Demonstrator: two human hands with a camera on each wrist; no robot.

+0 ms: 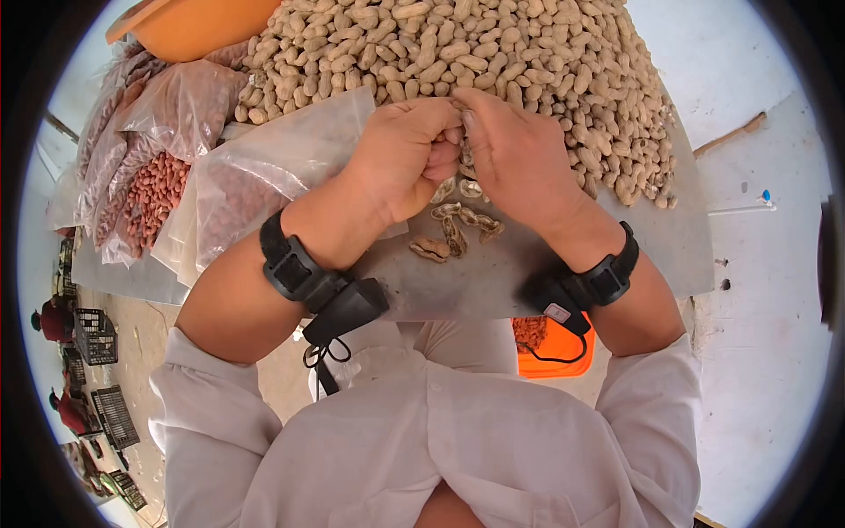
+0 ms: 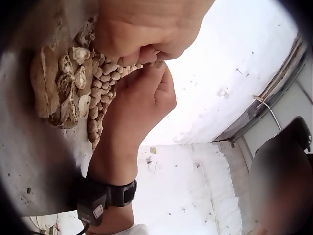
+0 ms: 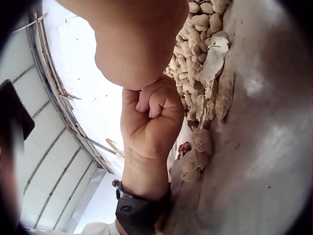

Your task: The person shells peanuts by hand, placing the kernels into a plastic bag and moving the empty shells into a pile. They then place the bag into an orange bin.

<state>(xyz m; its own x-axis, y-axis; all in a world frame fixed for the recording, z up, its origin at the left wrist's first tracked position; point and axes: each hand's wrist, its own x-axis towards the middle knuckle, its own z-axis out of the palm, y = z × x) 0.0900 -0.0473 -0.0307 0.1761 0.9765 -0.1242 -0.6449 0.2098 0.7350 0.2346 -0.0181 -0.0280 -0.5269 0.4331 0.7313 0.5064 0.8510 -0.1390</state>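
Both hands meet fingertip to fingertip in front of a large heap of unshelled peanuts (image 1: 440, 53). My left hand (image 1: 400, 154) has its fingers curled in toward the palm, as the right wrist view also shows on the left hand (image 3: 154, 117). Thumb and forefinger of my right hand (image 1: 519, 154) come together against the left fingertips. The fingers cover the space between them, and I cannot tell what they hold. Split, empty peanut shells (image 1: 453, 233) lie on the metal tabletop (image 1: 449, 290) just below the hands; the left wrist view shows these shells (image 2: 68, 90) up close.
Left of the hands lie clear plastic bags (image 1: 273, 158), with red shelled peanuts (image 1: 157, 198) showing through. An orange basin (image 1: 194, 31) stands behind them. An orange container (image 1: 568, 352) with reddish contents sits below the table's near edge. Black crates (image 1: 114, 418) stand on the floor at left.
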